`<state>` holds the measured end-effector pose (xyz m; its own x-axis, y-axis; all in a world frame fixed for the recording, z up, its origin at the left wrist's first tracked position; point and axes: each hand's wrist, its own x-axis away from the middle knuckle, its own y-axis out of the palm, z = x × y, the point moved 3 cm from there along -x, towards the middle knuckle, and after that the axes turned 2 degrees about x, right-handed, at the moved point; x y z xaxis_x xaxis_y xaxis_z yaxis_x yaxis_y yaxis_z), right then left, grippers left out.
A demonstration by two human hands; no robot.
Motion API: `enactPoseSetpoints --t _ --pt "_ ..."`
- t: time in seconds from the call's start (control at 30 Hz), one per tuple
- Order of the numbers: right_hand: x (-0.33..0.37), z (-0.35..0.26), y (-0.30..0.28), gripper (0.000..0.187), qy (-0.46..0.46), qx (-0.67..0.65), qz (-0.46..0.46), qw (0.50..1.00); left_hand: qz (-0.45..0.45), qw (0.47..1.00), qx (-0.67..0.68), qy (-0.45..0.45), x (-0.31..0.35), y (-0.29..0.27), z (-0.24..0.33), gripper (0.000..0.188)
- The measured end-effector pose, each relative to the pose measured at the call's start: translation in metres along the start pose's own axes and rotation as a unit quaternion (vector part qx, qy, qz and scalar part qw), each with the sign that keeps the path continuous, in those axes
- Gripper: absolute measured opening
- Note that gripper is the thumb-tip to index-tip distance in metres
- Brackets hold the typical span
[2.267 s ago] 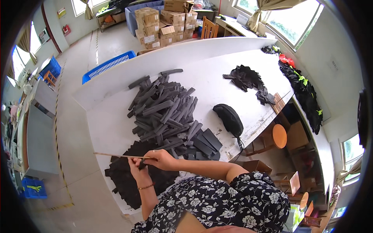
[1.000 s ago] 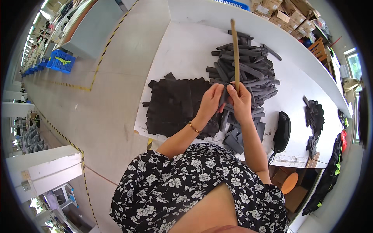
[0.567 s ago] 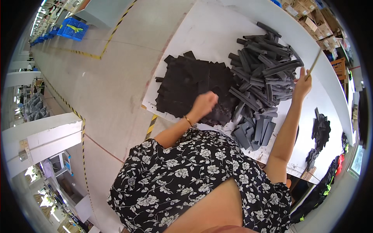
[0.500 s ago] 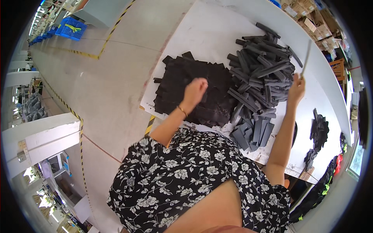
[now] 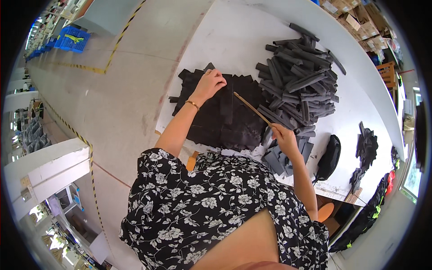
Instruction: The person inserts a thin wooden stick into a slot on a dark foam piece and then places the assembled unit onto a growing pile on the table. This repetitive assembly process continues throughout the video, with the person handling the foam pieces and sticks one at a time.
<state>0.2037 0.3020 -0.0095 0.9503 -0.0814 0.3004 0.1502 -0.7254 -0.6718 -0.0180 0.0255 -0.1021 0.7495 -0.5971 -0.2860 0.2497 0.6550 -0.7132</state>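
Observation:
A thin wooden stick (image 5: 252, 108) is in my right hand (image 5: 284, 136), its fingers wrapped round the near end. The far tip slants left over a wide layer of flat black fabric pieces (image 5: 202, 121). My left hand (image 5: 213, 84) is over the far part of this layer, with its fingers bent and drawn together; what they grip, if anything, is hidden. Just below its fingertips a black strip (image 5: 226, 108) lies on the layer. Right of the layer is a heap of dark grey rolled tubes (image 5: 301, 81). Flat grey strips (image 5: 275, 162) lie beside my right forearm.
The white table (image 5: 229, 31) also holds a black pouch (image 5: 328, 157) and a dark fabric pile (image 5: 366, 146) at the right. Cardboard boxes (image 5: 355, 27) are stacked beyond its far right edge. A blue crate (image 5: 72, 39) stands far left, past floor marking tape (image 5: 92, 180).
My right hand has swung the stick from raised at the far right down and left over the black pieces. My left hand has moved left and slightly away from me.

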Motion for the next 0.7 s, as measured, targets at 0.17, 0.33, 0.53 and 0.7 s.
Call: enactPoseSetpoints --t 0.17,0.33,0.53,0.7 --pt "-0.008 -0.004 0.005 0.024 -0.010 -0.015 -0.007 1.000 0.028 0.999 0.017 -0.022 0.001 -0.006 0.014 0.006" --pt "-0.007 -0.001 0.005 0.023 -0.016 -0.033 0.000 0.999 0.054 0.998 -0.008 -0.029 -0.001 -0.006 0.023 0.007" --pt "-0.002 -0.002 0.002 0.024 -0.003 -0.037 0.003 0.999 0.055 0.998 -0.009 -0.016 -0.005 -0.004 0.028 0.008" --pt "-0.001 0.013 0.003 0.025 -0.001 -0.047 0.013 0.999 0.052 0.999 -0.005 -0.008 -0.007 -0.006 0.036 0.007"
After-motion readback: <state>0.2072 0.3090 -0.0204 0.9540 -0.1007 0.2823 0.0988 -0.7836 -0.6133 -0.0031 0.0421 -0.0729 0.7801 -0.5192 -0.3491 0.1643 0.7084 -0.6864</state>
